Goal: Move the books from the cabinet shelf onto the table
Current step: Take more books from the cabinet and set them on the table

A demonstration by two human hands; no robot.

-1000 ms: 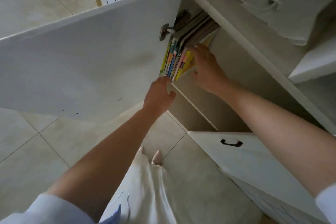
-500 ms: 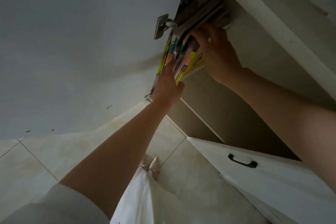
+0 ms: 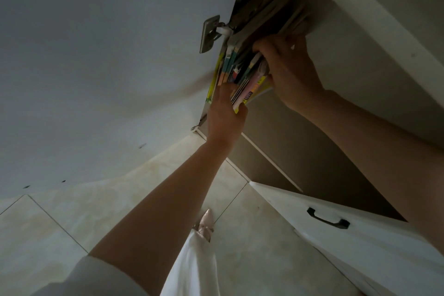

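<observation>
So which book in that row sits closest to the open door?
The yellow-spined book at the row's far left, against the cabinet door; the pink-spined one stands further right, beside the right hand.

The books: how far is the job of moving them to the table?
Done: the cabinet door stands open. In hand: left hand and right hand grip the books, which are inside the cabinet. Left: carrying them to the table, which is not in view.

The cabinet shelf [image 3: 283,151] carries a row of thin books [image 3: 242,72] — upright, spines outward — beside the hinge side.
</observation>
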